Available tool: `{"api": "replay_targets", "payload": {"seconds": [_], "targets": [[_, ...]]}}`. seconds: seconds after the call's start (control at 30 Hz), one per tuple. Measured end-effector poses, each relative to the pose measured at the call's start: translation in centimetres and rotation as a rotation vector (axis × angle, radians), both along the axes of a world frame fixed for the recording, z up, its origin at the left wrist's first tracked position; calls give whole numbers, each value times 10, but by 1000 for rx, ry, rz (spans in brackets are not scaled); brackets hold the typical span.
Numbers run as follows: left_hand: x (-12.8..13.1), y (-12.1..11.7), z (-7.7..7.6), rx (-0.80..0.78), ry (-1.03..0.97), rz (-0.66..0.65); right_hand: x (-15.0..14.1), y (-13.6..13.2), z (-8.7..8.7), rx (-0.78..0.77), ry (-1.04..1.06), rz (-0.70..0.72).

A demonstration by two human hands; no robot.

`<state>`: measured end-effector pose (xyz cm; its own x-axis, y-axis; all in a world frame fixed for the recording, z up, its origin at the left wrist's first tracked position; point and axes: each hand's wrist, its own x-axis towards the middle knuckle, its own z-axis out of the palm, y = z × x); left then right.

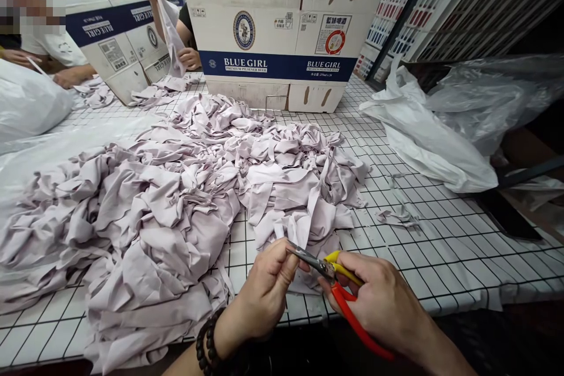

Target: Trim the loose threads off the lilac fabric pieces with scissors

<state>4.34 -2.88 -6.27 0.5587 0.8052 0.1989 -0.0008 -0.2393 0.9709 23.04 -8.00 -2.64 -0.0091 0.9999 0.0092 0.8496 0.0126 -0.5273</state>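
My right hand (388,305) grips small snips (335,276) with one yellow and one red handle; the metal blades point left. My left hand (267,285), with a dark bead bracelet on its wrist, is closed in a pinch at the blade tips, on a strip of pale lilac cloth (304,229) that runs up into the heap. Both hands hover over the near edge of a table with a white, black-lined grid top (440,247). A big heap of lilac cloth pieces (176,200) fills the table's left and middle.
A large "Blue Girl" beer carton (282,29) stands at the back, a second one (114,29) tilted at back left. Two other people handle cloth there: one's hands (189,59) hold a piece, another's arm (70,76) rests. White plastic bags (432,129) lie right; another bag (26,100) left.
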Motion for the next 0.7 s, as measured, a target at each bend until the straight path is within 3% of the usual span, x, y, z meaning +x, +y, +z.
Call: {"api": "replay_targets", "payload": {"seconds": [0.23,0.37,0.47,0.6,0.7], "targets": [[-1,2,1,-41,-1,-14,2,1,-8,-35,101,-9],[-1,3,1,-53,10,7,21,8,-21,-219,449,-138],[-1,2,-1,-58,27,17,45,23,-30,-236,660,-219],[-3,-2,-5,-76,44,37,73,57,-33,-4,456,-297],[-3,-5,-7,-73,24,68,80,91,-28,84,363,-269]]}}
